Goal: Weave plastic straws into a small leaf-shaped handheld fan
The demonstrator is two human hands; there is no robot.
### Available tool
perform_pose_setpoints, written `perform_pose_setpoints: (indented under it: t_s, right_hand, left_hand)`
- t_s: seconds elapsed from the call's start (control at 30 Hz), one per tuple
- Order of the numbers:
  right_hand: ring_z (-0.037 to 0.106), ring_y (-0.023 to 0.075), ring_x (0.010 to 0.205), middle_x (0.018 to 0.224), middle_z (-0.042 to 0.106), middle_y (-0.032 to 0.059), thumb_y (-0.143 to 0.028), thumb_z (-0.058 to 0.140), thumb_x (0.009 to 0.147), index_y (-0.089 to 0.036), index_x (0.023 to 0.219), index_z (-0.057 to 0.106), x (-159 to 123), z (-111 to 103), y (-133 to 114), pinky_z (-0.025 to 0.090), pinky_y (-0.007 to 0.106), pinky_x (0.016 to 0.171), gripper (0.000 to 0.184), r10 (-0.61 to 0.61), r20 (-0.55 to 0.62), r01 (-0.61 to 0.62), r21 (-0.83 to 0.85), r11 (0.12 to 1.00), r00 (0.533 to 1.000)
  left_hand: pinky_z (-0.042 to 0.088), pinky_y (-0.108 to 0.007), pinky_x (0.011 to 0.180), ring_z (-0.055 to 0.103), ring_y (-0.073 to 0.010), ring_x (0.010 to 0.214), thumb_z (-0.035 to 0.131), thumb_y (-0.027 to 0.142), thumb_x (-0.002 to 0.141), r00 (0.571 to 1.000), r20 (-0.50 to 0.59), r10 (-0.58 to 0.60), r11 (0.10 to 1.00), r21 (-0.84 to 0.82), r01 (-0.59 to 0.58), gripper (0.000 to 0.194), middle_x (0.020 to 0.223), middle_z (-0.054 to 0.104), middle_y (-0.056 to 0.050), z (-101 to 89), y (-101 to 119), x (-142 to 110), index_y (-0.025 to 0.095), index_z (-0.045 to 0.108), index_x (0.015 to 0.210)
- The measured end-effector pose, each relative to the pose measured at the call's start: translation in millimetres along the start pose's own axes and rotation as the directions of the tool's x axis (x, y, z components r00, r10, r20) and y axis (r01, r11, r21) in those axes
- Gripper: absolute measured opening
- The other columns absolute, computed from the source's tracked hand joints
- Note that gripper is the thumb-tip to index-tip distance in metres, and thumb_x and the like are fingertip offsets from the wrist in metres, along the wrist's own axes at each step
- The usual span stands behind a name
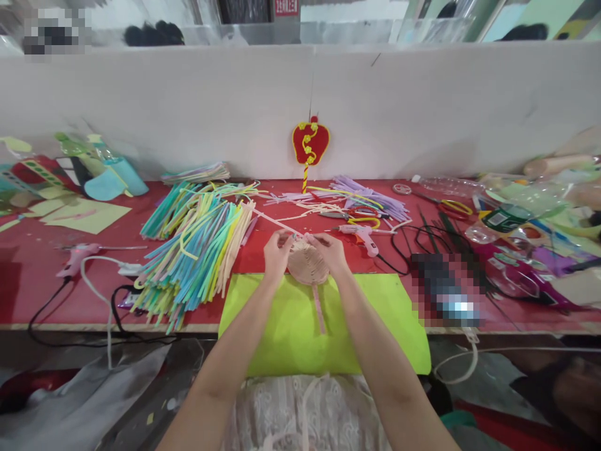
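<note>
A small round fan (310, 266), pinkish-beige with a ribbed surface, is held between my two hands over the front of the table. Its pale pink handle (319, 310) points down towards me. My left hand (278, 252) has its fingers closed at the fan's upper left edge. At the upper right edge my right hand (330, 250) pinches with thumb and fingers. A pale pink pipe cleaner (272, 220) runs from the fan's top edge out to the upper left. The fingertips partly hide where it meets the fan.
A yellow-green sheet (277, 338) lies beneath. Pipe cleaners (197, 250) are heaped left, lilac ones (370, 197) behind. Pink glue guns (366, 239) lie on both sides, with cords. Scissors (361, 219) and a blurred device (446, 291) lie right. A red decorated fan (310, 143) stands behind.
</note>
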State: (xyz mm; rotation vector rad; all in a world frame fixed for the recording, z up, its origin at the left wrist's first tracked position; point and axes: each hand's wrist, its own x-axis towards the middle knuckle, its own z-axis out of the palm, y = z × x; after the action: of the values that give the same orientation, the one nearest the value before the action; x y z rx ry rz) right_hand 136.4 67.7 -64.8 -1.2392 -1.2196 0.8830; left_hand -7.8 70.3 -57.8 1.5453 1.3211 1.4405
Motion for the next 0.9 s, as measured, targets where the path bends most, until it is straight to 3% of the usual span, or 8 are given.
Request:
perform_pose_setpoints:
  t_s: [0.07,0.17,0.43,0.6,0.9]
  right_hand:
    - [0.061,0.0184,0.074,0.076,0.069,0.0041,-0.047,0.062,0.065,-0.019,0.076,0.068,-1.5,1.3,-2.4,0.046,0.03,0.071,0.03,0.004,0.021,-0.004,0.008,1.0,1.0]
    - [0.062,0.0191,0.077,0.078,0.069,0.0038,-0.048,0.061,0.067,-0.021,0.079,0.069,-3.6,1.9,-4.2,0.047,0.031,0.073,0.031,0.01,0.074,-0.011,0.012,1.0,0.997]
    - [0.063,0.0203,0.078,0.08,0.07,0.0034,-0.048,0.062,0.066,-0.022,0.081,0.069,-3.9,3.3,-2.7,0.046,0.032,0.074,0.032,0.028,0.128,-0.029,0.005,1.0,0.991]
    - [0.063,0.0203,0.08,0.079,0.07,0.0031,-0.051,0.052,0.073,-0.02,0.08,0.069,-3.3,1.5,-3.7,0.046,0.032,0.074,0.036,-0.001,0.15,-0.003,0.026,1.0,0.989]
    - [0.062,0.02,0.079,0.083,0.07,0.0037,-0.043,0.062,0.066,-0.021,0.082,0.068,-2.3,1.9,-0.5,0.046,0.032,0.075,0.028,0.009,0.15,-0.006,-0.02,1.0,0.989]
  left_hand:
    - [0.051,-0.024,0.062,0.061,-0.0133,0.07,0.055,0.033,0.076,0.994,0.081,-0.072,0.985,-0.149,0.084,0.021,0.081,0.064,-0.005,2.3,-4.5,2.9,0.015,0.058,0.088]
    - [0.052,-0.025,0.063,0.061,-0.0124,0.065,0.055,0.036,0.075,0.991,0.097,-0.088,0.965,-0.24,0.109,0.024,0.076,0.064,-0.004,3.9,-7.4,5.6,0.014,0.059,0.085]
    - [0.052,-0.024,0.06,0.061,-0.0126,0.066,0.059,0.036,0.071,0.99,0.113,-0.081,0.961,-0.253,0.108,0.026,0.075,0.064,-0.004,4.0,-2.4,5.7,0.014,0.061,0.085]
    - [0.053,-0.024,0.061,0.062,-0.0133,0.067,0.059,0.036,0.071,0.987,0.129,-0.099,0.957,-0.261,0.13,0.025,0.075,0.065,-0.004,4.3,-1.3,7.2,0.013,0.061,0.081]
    - [0.052,-0.024,0.058,0.062,-0.0129,0.064,0.062,0.039,0.069,0.989,0.118,-0.085,0.95,-0.29,0.116,0.028,0.071,0.064,-0.002,3.9,-0.7,6.5,0.015,0.059,0.081]
